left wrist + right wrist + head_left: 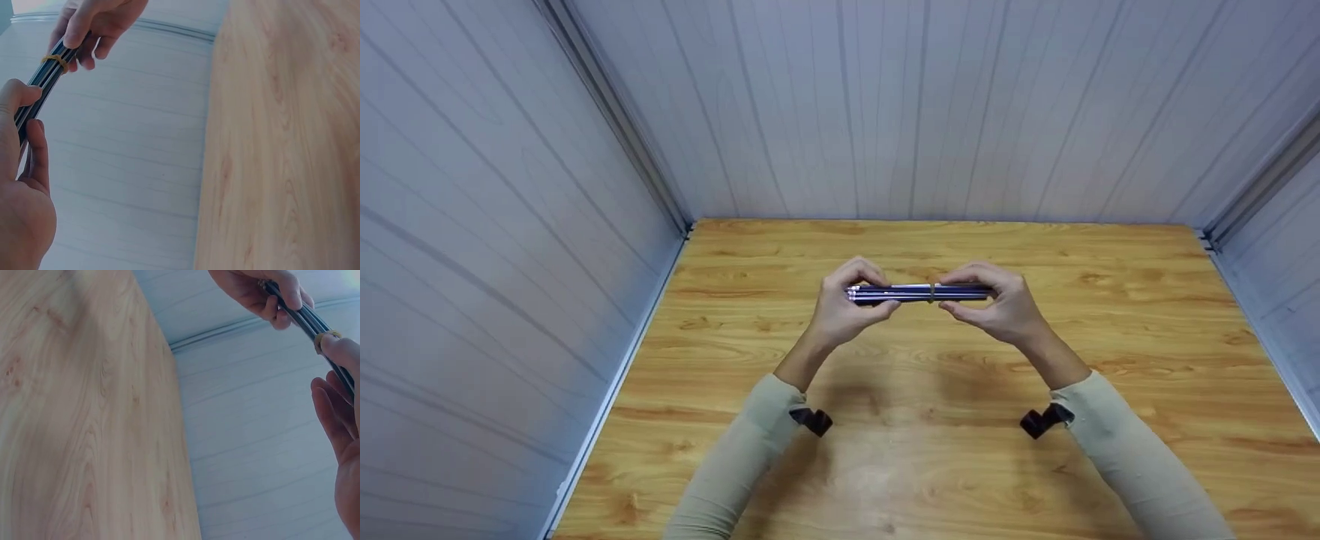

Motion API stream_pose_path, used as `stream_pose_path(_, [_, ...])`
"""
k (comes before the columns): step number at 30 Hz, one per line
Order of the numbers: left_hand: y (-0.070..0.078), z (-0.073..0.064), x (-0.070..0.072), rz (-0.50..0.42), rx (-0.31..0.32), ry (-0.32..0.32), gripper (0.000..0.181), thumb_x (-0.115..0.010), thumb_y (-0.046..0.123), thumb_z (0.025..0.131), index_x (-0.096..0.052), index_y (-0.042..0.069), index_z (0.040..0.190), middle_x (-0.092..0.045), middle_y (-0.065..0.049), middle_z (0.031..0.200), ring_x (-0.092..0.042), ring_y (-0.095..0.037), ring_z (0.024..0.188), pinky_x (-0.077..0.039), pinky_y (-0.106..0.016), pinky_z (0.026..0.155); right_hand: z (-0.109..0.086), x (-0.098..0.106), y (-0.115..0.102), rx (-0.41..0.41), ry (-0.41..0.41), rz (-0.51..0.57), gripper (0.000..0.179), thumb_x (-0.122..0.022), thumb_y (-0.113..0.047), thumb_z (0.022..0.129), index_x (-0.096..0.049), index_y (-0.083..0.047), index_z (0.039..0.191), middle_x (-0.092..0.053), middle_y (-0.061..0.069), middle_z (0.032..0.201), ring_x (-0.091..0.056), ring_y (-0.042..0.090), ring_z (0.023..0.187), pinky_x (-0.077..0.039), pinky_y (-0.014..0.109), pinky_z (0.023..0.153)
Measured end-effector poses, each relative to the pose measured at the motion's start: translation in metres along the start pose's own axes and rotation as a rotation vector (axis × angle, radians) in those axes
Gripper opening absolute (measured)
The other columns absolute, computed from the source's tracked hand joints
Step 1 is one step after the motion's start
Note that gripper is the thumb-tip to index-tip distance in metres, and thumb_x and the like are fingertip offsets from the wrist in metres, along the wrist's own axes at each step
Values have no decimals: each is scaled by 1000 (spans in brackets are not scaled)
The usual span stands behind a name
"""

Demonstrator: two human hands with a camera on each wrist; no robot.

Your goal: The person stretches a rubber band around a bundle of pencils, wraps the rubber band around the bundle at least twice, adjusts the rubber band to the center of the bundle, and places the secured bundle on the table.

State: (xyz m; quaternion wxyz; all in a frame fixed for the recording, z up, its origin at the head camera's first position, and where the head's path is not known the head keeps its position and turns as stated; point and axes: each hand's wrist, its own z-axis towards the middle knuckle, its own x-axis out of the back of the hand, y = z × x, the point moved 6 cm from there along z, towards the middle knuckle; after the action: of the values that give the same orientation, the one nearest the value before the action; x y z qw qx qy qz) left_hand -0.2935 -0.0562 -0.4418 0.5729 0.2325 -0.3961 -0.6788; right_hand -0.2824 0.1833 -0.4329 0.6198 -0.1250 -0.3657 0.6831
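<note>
A bundle of slim, dark blue, pencil-like rods is held level above the table, a hand at each end. My left hand pinches its left end between thumb and fingers, where pale tips show. At the other end, my right hand grips the bundle the same way. A yellowish rubber band wraps the rods, nearer the right hand. Seen from the right wrist, the right thumb presses right at the band. Parts of both rod ends are hidden by the fingers.
Below lies a wood-grain table, with shadows of both hands on it. Pale panelled walls enclose it at the back, left and right. A small black camera mount sits on each sleeved wrist.
</note>
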Motion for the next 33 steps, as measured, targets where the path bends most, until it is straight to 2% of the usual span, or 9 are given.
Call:
stream_pose_path(6, [4, -1, -2, 72, -3, -30, 25, -93, -5, 85, -68, -8, 90, -70, -26, 103, -67, -10, 99, -61, -22, 87, 4, 0, -8, 81, 0, -23, 38, -85, 28, 76, -83, 8, 109, -80, 29, 97, -78, 0, 99, -63, 15, 85])
stream_pose_path(12, [7, -2, -7, 147, -53, -121, 27, -91, -5, 85, -64, -6, 91, -70, -23, 103, -70, -19, 100, -62, -26, 89, 3, -3, -9, 143, -44, -71, 36, -90, 22, 75, -85, 6, 107, -84, 26, 96, -80, 3, 94, -62, 13, 82])
stream_pose_path(15, [6, -4, -11, 149, -61, -151, 26, -89, -6, 87, -64, -6, 93, -70, -23, 103, -69, -17, 100, -62, -28, 87, 2, -8, -10, 182, -69, -137, 38, -92, 18, 74, -86, 5, 109, -85, 23, 97, -81, 13, 87, -60, 13, 78])
stream_pose_path(18, [4, -6, -12, 137, -67, -151, 23, -87, -7, 88, -64, -6, 93, -70, -24, 102, -66, -11, 98, -62, -26, 84, 1, -13, -12, 234, -103, -206, 41, -93, 15, 74, -86, 4, 112, -86, 22, 99, -80, 26, 81, -59, 18, 72])
stream_pose_path(21, [1, -7, -12, 125, -63, -131, 23, -88, -6, 88, -65, -6, 91, -72, -24, 101, -67, -10, 96, -62, -24, 82, 0, -15, -14, 260, -124, -255, 44, -94, 15, 73, -85, 5, 116, -86, 22, 102, -81, 32, 82, -62, 21, 74])
stream_pose_path(24, [-2, -9, -8, 120, -55, -101, 22, -90, -5, 87, -68, -5, 90, -74, -24, 101, -70, -12, 95, -62, -24, 82, 0, -14, -14, 250, -128, -273, 48, -95, 15, 74, -84, 4, 119, -86, 21, 105, -82, 33, 85, -63, 16, 82])
stream_pose_path(28, [-4, -10, -5, 132, -47, -72, 21, -93, -5, 86, -72, -5, 90, -77, -23, 102, -74, -16, 96, -64, -25, 83, 1, -13, -16, 227, -125, -272, 44, -95, 15, 75, -84, 2, 116, -84, 18, 103, -81, 31, 87, -59, 11, 90])
stream_pose_path(30, [-3, -10, -5, 142, -51, -66, 21, -93, -4, 86, -73, -5, 90, -78, -23, 102, -75, -18, 95, -64, -26, 82, 2, -13, -17, 232, -126, -289, 41, -95, 13, 76, -84, 0, 113, -84, 16, 101, -80, 30, 87, -60, 12, 90])
stream_pose_path(33, [-4, -11, -7, 150, -56, -60, 21, -92, -4, 86, -71, -5, 89, -77, -22, 101, -74, -18, 94, -64, -28, 81, 3, -15, -20, 265, -121, -334, 40, -96, 12, 76, -85, -1, 112, -85, 14, 99, -79, 28, 85, -62, 21, 82])
